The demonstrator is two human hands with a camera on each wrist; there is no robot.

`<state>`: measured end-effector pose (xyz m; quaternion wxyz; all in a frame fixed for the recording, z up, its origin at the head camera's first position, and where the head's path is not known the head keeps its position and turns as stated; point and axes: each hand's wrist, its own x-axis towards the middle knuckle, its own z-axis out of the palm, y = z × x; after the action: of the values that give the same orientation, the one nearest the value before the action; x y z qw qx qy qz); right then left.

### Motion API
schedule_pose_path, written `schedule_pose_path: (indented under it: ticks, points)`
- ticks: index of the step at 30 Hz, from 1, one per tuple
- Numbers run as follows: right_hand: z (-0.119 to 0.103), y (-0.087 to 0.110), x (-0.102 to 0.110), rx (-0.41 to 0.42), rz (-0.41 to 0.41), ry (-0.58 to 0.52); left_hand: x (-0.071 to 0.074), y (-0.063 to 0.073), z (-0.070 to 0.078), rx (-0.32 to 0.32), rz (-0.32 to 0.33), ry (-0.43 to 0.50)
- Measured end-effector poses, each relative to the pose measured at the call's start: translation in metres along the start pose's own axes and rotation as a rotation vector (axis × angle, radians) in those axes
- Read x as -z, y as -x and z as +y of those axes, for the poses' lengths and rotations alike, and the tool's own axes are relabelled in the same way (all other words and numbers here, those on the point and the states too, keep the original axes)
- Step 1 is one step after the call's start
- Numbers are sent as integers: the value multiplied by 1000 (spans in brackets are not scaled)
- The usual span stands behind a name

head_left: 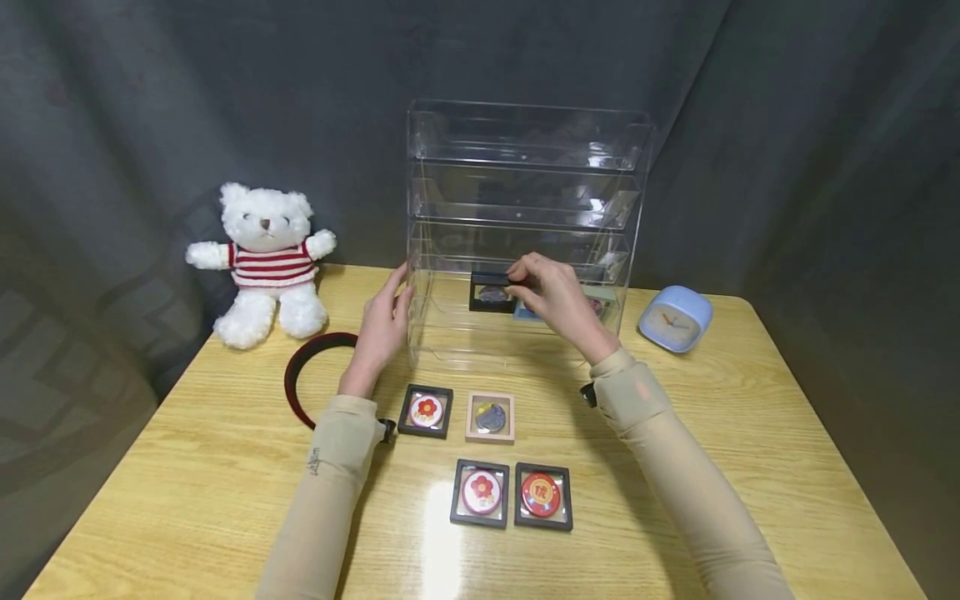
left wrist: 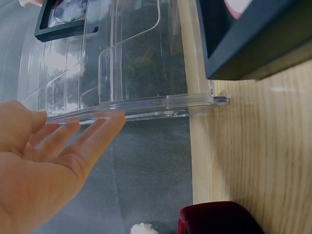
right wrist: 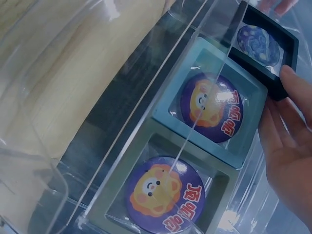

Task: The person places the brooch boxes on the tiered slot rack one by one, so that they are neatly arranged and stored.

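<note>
My right hand [head_left: 555, 296] pinches the edge of a small black frame [head_left: 480, 307] holding a blue swirled round badge, at a lower shelf of a clear plastic display rack [head_left: 525, 106]. Beside it in the rack stand a light blue frame [right wrist: 204, 48] and a grey-green frame [right wrist: 165, 139], each with a purple badge showing a yellow cartoon face. At the rack's left side is my left hand [head_left: 382, 329]; in the left wrist view its extended fingers [left wrist: 105, 131] touch the clear side panel.
On the wooden table in front of the rack lie a pink frame [head_left: 491, 439] and several black frames with round badges, one with a red badge [head_left: 541, 495]. A dark red band [head_left: 296, 387] and a white teddy bear [head_left: 270, 221] are left; a blue alarm clock [head_left: 675, 319] stands right.
</note>
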<state>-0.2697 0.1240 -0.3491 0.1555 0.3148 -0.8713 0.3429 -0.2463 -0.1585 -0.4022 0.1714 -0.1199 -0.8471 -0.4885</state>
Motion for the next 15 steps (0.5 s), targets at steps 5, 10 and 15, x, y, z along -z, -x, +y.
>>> schedule_pose_path:
  ticks: [5, 10, 15]
  points:
    - [1, 1, -2, 13, -18, 69, 0, -1, 1, 10, -3, 7]
    - [1, 2, -4, 38, -17, 134, -1, -1, 1, 4, -2, 4]
    - [1, 2, -7, 48, -28, 199, 0, -1, 1, 5, -3, 2]
